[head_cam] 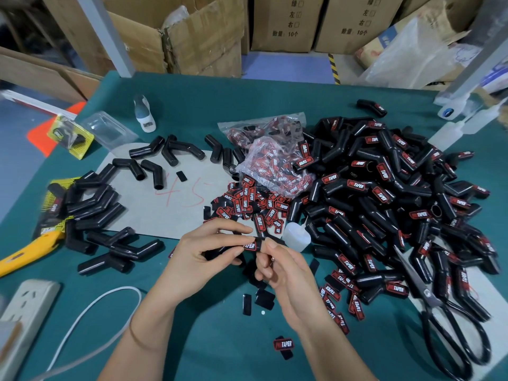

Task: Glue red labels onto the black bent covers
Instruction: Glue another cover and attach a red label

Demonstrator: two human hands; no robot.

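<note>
Hands meet mid-table: left hand (pixel 209 244) grips black cover (pixel 220 253); right hand (pixel 277 264) pinches red label (pixel 250 246).

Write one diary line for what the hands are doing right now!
step: pressing label on | left hand: holds black bent cover | right hand: pinches red label | glue bottle: lying on table

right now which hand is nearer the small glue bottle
Right. The right hand sits just below-left of the glue bottle, its fingertips almost beside it; the left hand is farther off to the left.
</note>
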